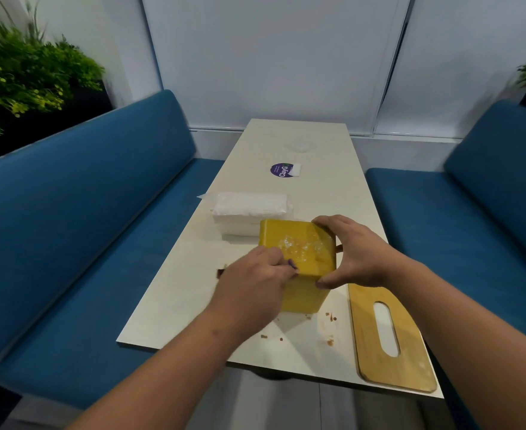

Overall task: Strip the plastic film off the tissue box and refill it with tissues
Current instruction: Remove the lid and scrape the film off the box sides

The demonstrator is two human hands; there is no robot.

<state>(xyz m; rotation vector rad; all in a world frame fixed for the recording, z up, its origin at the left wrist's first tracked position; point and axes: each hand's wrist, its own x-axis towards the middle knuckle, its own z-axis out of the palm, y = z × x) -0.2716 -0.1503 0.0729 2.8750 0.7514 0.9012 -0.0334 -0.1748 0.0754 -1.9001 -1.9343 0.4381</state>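
Nearest me, at the right edge of the table [175, 305], lies the wooden lid [392, 336] with its slot cut out, flat and well apart from my left hand. Just beyond it my right hand [358, 252] clamps the yellow tissue box [302, 268] from the right — thumb on the near top corner, fingers curled over the far corner. My left hand [252, 283] sits on the box's left side, its fingertips pinched together on the upward face at the edge of the crinkled plastic film [300, 249]; whether they actually have the film I cannot tell. The film lies just right of and beyond those fingertips, so I judge the left hand is the one to peel, drawing toward me while the right braces. The box's long axis runs away from me. Behind the box, touching it or nearly so, sits the wrapped tissue pack [249, 209]. Farther on, a round purple sticker [282, 170] reads "ClayG"; its smaller print is illegible.
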